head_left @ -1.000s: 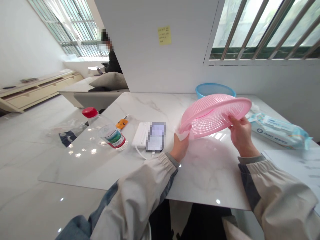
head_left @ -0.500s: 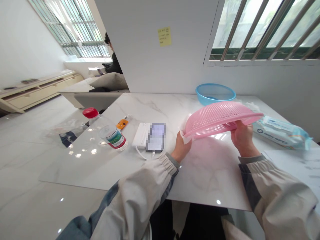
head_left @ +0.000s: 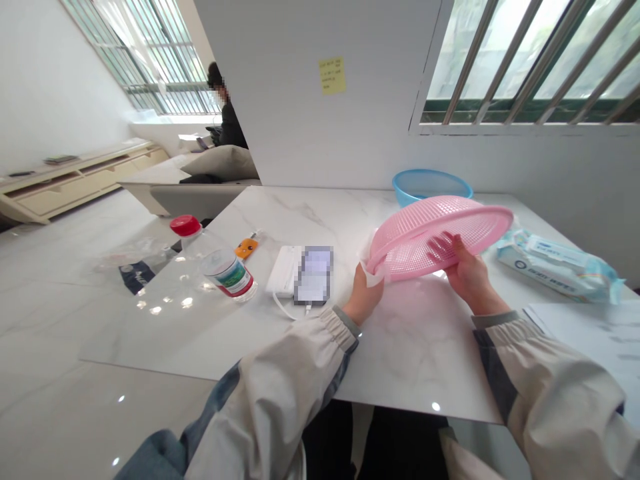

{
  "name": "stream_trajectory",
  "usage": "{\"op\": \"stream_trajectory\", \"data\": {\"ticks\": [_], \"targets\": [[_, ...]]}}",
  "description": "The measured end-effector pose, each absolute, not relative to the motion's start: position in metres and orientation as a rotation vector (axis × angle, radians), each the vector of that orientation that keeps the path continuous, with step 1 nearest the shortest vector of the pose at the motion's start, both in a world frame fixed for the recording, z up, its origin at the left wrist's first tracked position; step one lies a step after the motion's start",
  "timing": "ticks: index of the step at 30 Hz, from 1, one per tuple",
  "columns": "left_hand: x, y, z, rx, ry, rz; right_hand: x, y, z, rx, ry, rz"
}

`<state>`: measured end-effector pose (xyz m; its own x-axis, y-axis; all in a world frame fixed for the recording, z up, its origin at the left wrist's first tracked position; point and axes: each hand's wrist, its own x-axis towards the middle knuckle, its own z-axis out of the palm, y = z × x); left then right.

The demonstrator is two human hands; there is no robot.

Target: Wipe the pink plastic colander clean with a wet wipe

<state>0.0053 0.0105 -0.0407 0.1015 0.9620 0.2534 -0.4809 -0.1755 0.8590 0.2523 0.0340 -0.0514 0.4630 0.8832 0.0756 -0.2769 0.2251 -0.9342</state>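
A pink plastic mesh basket is held tilted above the table, its opening turned partly toward me. My left hand is closed on its left rim, with a white wipe folded over the edge between fingers and plastic. At the lower right side, my right hand grips the basket; its thumb is in front and its spread fingers show pinkish through the mesh. Behind the basket stands a blue plastic basin, partly hidden.
A wet-wipes pack and paper sheets lie at right. Left of my hands are a phone, a white power bank with cable, an orange item and a red-capped bottle. A person sits in the far background.
The basket has tipped, so more of its inside faces me. My right hand has moved slightly left, from the right rim to the lower side. My left hand stays on the rim.
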Motion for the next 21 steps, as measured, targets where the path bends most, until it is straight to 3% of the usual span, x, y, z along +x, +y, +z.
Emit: {"op": "stream_trajectory", "data": {"ticks": [8,15,21], "targets": [[0.009,0.017,-0.057,1.024,0.645,1.48,0.254,0.036,-0.054,-1.08,-0.695,0.923],[-0.001,0.014,-0.046,1.204,0.623,1.548,0.264,0.025,-0.019,-1.039,-0.82,0.139],[-0.005,0.014,-0.053,1.298,0.63,1.458,0.267,0.023,-0.012,-1.06,-0.867,-0.041]]}}
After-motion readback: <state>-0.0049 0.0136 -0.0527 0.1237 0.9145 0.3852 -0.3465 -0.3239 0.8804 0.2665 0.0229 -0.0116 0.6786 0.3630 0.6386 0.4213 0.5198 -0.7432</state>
